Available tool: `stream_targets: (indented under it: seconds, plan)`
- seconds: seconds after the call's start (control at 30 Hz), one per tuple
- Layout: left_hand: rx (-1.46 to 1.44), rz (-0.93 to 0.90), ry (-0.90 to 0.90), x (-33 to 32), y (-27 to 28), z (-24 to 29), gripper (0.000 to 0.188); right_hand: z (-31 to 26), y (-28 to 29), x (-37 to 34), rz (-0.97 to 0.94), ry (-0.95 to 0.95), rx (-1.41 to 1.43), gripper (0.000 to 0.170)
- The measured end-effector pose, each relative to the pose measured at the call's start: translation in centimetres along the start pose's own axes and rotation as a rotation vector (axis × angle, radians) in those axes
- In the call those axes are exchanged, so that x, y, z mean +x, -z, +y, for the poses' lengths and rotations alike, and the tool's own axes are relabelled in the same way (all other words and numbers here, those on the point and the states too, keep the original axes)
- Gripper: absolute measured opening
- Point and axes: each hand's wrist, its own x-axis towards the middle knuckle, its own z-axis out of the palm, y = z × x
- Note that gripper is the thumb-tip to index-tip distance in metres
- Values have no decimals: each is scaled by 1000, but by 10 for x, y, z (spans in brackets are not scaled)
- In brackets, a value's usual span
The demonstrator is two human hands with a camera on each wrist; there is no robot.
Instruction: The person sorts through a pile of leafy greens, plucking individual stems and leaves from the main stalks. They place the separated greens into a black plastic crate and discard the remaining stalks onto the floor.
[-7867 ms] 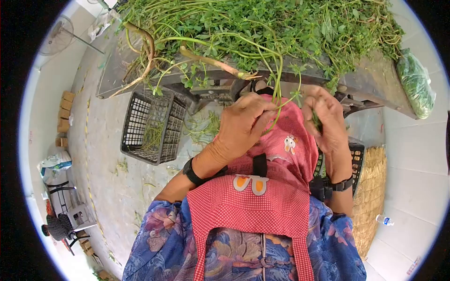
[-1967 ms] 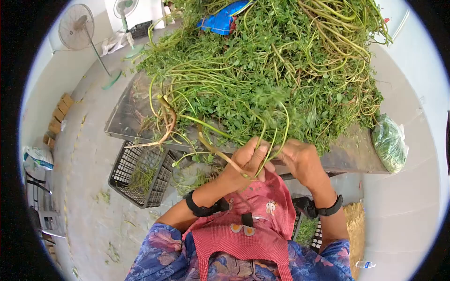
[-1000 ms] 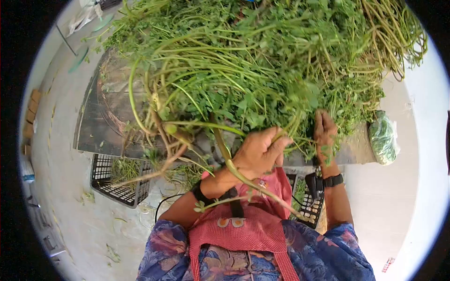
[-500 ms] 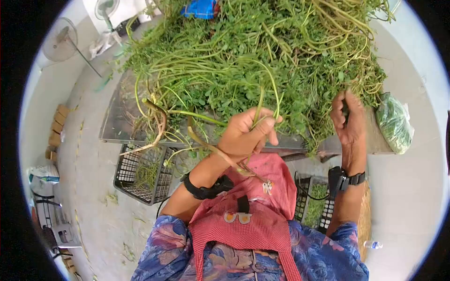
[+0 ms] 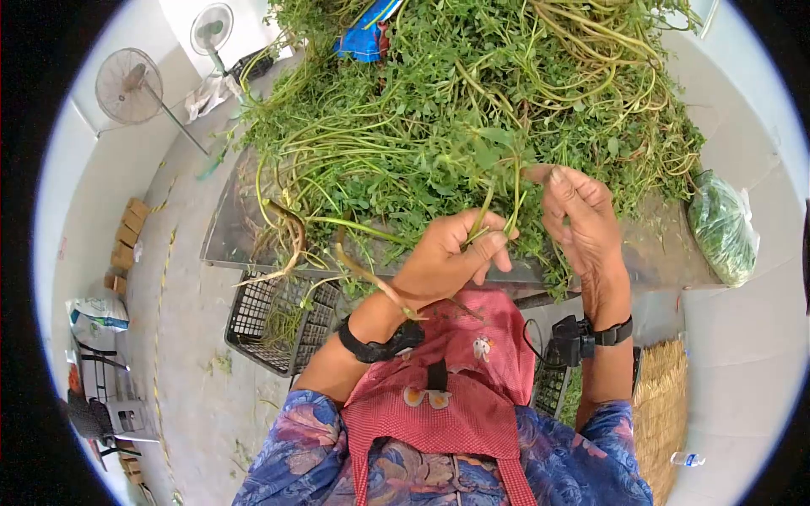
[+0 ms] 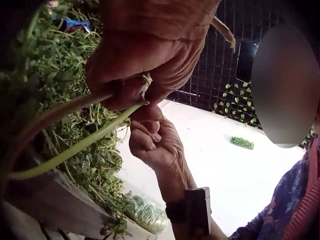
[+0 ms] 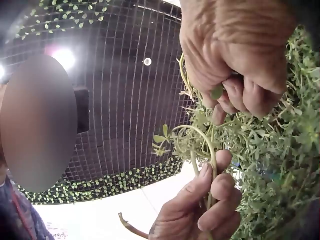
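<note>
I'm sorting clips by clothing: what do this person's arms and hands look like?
Short blue sleeves carry a pinkish floral pattern. The left hand and right hand are ungloved. Each wrist carries a black strap with a boxy device; a thin dark cable loops beside the right one.

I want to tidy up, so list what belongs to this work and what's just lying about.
Belongs to the work:
held stems
pile of greens
table
probably the black crate

Apparently just lying about:
larger fan
cardboard boxes
plastic bottle
</note>
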Motion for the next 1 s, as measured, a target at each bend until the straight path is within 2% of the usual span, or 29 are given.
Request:
stream_targets:
  seconds: [0.13,0.2,0.3,0.37,0.47,0.57,0.77,0.83,0.87,0.9,0.93,0.97,1.0]
  plan:
    - [-26,-9,58,0,-1,0,23,-6,-11,7,10,-53,81,29]
    - [-15,-18,81,-1,-1,-1,24,-3,-23,12,89,62,-159,24]
    - [-84,-58,71,2,2,1,24,1,-19,16,46,-8,-49,17]
    - [-415,-15,62,7,0,7,25,6,-21,18,17,-44,5,14]
    - [-458,45,91,18,7,5,23,17,-29,12,20,-77,58,10]
    - [-505,82,64,19,5,4,20,19,-24,11,86,35,75,8]
    - [-435,186,95,15,7,0,17,18,-8,5,12,-60,-3,6]
    - [-400,231,112,16,5,-4,16,28,-9,6,85,123,-241,3]
    - [-315,310,35,18,2,-11,15,31,-12,5,84,121,-241,3]
    - [-228,386,-42,20,0,-15,14,34,-16,5,175,338,-527,2]
    - [-231,388,-39,20,0,-16,14,37,-19,4,264,555,-813,2]
    - [-209,409,-34,20,-1,-18,14,43,-18,9,325,704,-890,4]
    - [-188,427,-31,20,-1,-18,14,43,-14,10,327,702,-893,4]
